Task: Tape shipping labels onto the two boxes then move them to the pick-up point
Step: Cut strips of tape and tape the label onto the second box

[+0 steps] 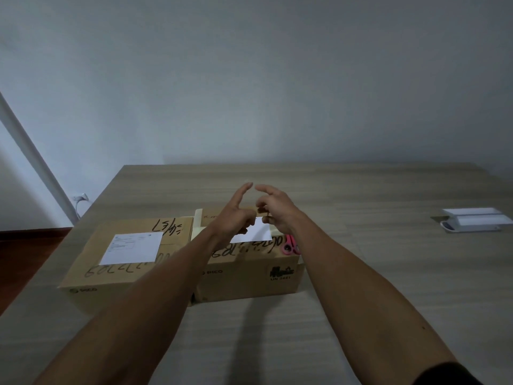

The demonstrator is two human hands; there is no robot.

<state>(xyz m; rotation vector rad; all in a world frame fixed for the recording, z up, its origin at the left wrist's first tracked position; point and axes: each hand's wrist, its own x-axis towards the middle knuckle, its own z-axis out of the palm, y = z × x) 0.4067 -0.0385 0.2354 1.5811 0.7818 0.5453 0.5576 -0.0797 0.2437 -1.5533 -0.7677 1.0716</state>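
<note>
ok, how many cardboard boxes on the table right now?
2. The left box sits near the table's left edge, a white label on top. The right box stands right beside it, its top partly hidden by both hands. None visible elsewhere.

Two boxes stand side by side near the table's (361,301) left edge. A label (131,248) lies on the left box (91,273); another label (254,234) and scissors (290,245) lie on the right box (249,279). A device (474,223) sits at the right edge.
</note>
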